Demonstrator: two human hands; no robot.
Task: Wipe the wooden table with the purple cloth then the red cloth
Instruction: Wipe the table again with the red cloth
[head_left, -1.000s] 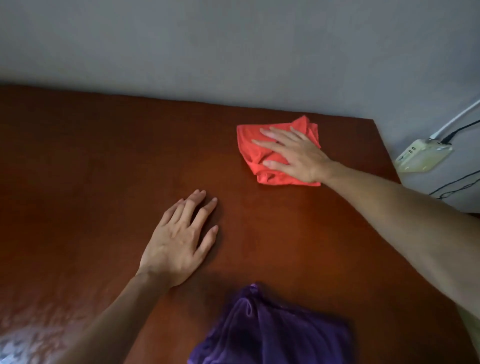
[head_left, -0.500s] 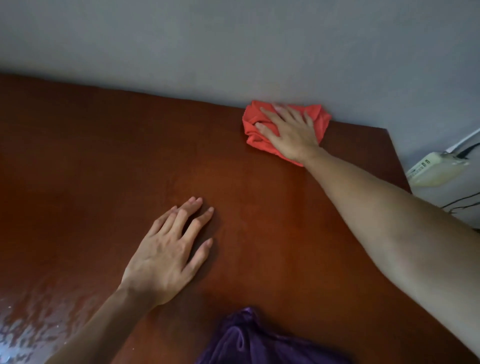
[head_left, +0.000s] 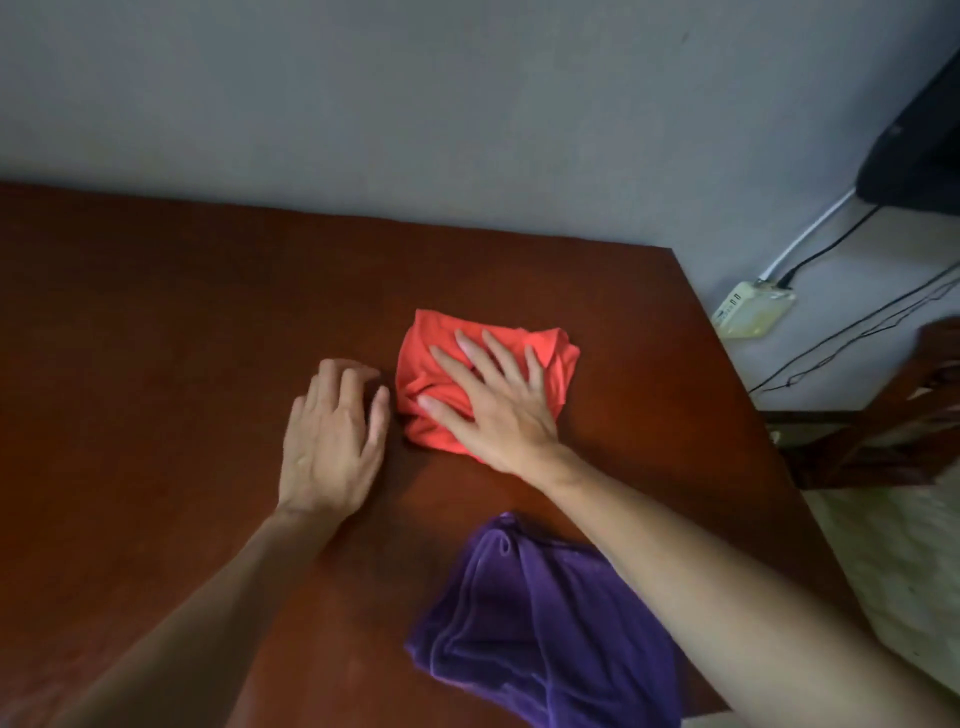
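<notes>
- Head view: the right hand (head_left: 498, 410) lies palm-down on the crumpled red cloth (head_left: 550, 358), fingers (head_left: 470, 345) straight and spread, pressing it flat against the wooden worktop (head_left: 156, 338).
- The left hand (head_left: 332, 441) rests on the bare wood just beside the red cloth, its fingers close together and slightly bent, holding nothing.
- The purple cloth (head_left: 519, 623) lies bunched near the worktop's near edge, partly under the right forearm.
- A power strip (head_left: 753, 309) with cables sits on the floor to the right.

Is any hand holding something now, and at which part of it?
Nothing is gripped. The right hand presses flat on the middle of the red cloth; the left hand rests on the bare table.
</notes>
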